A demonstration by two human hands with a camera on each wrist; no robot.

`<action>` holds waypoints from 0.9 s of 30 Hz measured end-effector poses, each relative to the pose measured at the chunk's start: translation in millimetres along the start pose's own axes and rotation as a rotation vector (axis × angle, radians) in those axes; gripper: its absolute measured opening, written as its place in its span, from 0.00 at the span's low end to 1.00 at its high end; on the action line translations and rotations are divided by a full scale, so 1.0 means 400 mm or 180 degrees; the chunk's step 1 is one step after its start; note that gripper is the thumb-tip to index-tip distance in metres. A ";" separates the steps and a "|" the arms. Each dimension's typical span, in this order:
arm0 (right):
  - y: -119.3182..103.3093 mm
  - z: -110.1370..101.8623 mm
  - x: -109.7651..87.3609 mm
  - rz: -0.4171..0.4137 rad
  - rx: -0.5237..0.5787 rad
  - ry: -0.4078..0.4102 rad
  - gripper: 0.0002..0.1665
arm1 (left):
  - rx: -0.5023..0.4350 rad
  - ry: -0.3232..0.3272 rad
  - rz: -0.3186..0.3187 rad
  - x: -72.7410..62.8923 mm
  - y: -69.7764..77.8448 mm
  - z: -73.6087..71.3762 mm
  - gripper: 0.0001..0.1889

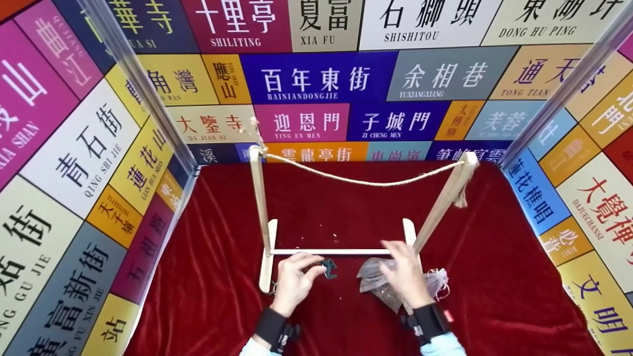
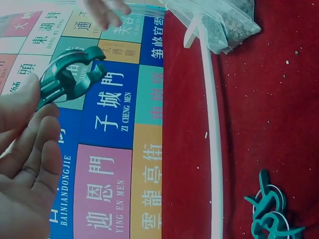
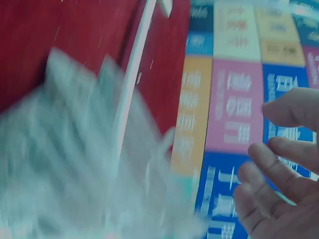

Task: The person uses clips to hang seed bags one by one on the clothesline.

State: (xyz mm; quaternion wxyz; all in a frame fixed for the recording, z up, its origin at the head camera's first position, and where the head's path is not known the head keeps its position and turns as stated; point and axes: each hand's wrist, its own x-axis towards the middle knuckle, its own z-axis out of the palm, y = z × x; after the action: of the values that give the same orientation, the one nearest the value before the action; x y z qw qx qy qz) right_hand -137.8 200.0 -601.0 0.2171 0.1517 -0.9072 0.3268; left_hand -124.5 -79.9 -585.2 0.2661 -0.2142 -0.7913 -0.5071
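I've got one glossy green plastic clip w/ C-shaped mouth (image 2: 75, 85) pinched betw. thumb & index of my L hand (image 1: 295, 280), at approx. 2 o'clock from that hand. From the clip, R hand (image 1: 404, 273) sits at 3 o'clock, fingers apart & loosely bent, holding nothing, over sheer whitish mesh bags (image 1: 374, 281); contact I can't tell. Pale wooden rack (image 1: 341, 252) w/ sagging cream rope (image 1: 376, 184) rises toward 12. More green clips (image 2: 271, 203) lie on red velvet cloth (image 1: 356, 217), 4 o'clock in L wrist view.

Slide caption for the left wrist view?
Left hand pinching a green clip; more green clips on red cloth beside a pale rod, sheer bag at top of frame.
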 end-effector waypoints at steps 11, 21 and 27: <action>0.080 -0.037 -0.038 0.0641 -0.0482 -0.0522 0.17 | -0.0024 0.0097 -0.0065 -0.005 -0.006 0.006 0.08; 0.058 -0.045 -0.027 0.0386 -0.0308 -0.0344 0.05 | -0.0060 0.0153 -0.0109 -0.012 -0.013 0.007 0.08; 0.028 -0.045 -0.002 0.0250 0.0022 -0.0090 0.09 | -0.0049 0.0131 -0.0126 -0.015 -0.011 0.007 0.08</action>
State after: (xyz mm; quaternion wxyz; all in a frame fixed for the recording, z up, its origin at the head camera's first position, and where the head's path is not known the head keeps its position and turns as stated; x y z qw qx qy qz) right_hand -136.5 220.2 -594.8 0.1907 0.1213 -0.9143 0.3361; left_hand -123.0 -79.5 -593.0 0.2706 -0.1901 -0.7858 -0.5227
